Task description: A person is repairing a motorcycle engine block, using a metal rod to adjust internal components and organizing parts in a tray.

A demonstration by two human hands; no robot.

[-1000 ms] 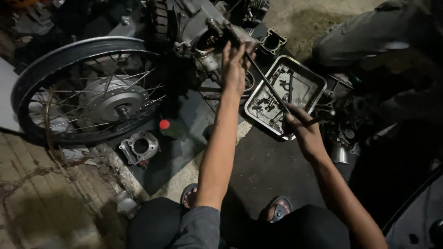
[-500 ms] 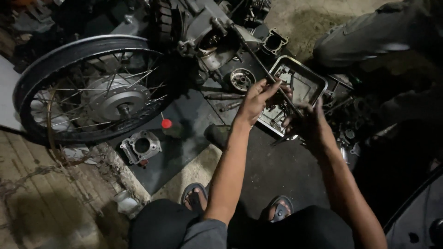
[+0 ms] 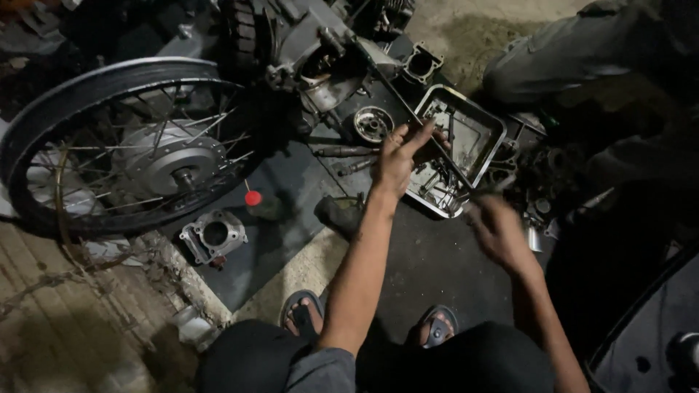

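Landmark: metal tray (image 3: 489,127) on the floor, shallow, rectangular, crowded with small greasy parts.

Far left of the tray: spoked wheel (image 3: 120,149) lying flat. Nearer, down-left of the tray: loose engine cylinder (image 3: 213,234), and a red-capped bottle (image 3: 256,203) between cylinder and tray. Up-left of the tray: engine block (image 3: 328,51), with a round bearing-like part (image 3: 373,124) just beside the tray's left edge.

Left hand (image 3: 397,156) at the tray's left rim, fingers (image 3: 421,135) spread apart, touching a long thin rod (image 3: 426,135) slanting across the tray; no firm clamp visible. Right hand (image 3: 501,231) just below the tray's lower corner, motion-blurred; fingers curled, apparently round a slim tool — cannot tell for sure.

Risks, judged from this: rod slipping from the loose left touch and scattering the small parts; tray tipping if pressed at the rim; dim light and grease making a dropped piece hard to find; sandalled feet (image 3: 302,314) below the tray exposed to anything falling.
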